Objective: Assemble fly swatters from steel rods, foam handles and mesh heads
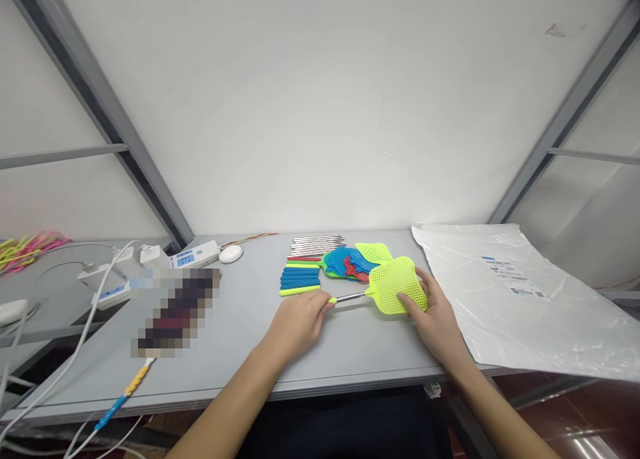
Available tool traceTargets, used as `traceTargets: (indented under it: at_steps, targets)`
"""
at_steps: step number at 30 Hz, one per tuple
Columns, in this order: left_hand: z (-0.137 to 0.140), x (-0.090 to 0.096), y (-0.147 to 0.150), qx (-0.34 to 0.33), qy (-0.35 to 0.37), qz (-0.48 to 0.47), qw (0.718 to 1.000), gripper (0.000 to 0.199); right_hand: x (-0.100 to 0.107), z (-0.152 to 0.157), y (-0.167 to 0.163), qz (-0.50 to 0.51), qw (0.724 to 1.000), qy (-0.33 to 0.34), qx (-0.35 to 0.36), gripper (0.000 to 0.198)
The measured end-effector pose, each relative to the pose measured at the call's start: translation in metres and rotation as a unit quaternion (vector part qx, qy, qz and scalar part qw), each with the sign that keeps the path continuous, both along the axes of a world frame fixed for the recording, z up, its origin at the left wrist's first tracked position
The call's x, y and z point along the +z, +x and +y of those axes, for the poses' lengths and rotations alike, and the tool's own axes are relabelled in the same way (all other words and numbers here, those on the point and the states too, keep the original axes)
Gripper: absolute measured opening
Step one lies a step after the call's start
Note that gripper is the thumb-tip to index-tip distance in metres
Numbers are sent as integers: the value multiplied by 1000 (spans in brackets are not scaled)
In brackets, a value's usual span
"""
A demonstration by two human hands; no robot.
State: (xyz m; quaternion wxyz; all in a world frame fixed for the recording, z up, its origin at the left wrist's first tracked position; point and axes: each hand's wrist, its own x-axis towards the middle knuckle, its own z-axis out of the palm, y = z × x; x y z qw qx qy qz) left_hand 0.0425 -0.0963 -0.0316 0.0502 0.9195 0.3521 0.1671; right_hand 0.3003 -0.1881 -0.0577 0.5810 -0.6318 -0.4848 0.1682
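A yellow-green fly swatter (pixel 397 287) with a perforated head and a metal rod is held between both hands over the table. My left hand (pixel 301 320) is wrapped round its handle, of which only the yellow-green tip shows. My right hand (pixel 436 312) pinches the right edge of the head, thumb on top. Behind lie loose swatter heads (pixel 340 260) in blue, red, green and yellow-green, partly overlapping. Left of them is a row of blue handles (pixel 300 278), with yellow-green and red ones at its ends. Several metal rods (pixel 316 245) lie at the back.
A white plastic bag (pixel 500 312) with a printed label covers the table's right side. On the left are a power strip (pixel 195 254), a white round device (pixel 231 254), a pixelated object (pixel 175 316) and white cables (pixel 85 342). A wall stands behind the grey table (pixel 240 352).
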Motion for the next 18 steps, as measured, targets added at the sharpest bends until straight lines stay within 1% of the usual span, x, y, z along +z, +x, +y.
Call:
traceTargets:
  at_steps: [4, 10, 15, 18]
  targets:
    - [-2, 1, 0, 1, -16, 19, 1000, 31, -1, -1, 0, -31, 999, 6, -19, 59]
    - [-2, 2, -1, -3, -16, 13, 1000, 32, -6, 0, 0, -17, 1000, 18, -17, 62]
    - [0, -1, 1, -6, 3, -9, 1000, 29, -7, 0, -4, 8, 1000, 18, 9, 64]
    - [-1, -3, 3, -8, 34, -4, 999, 29, -5, -1, -7, 8, 999, 18, 28, 62]
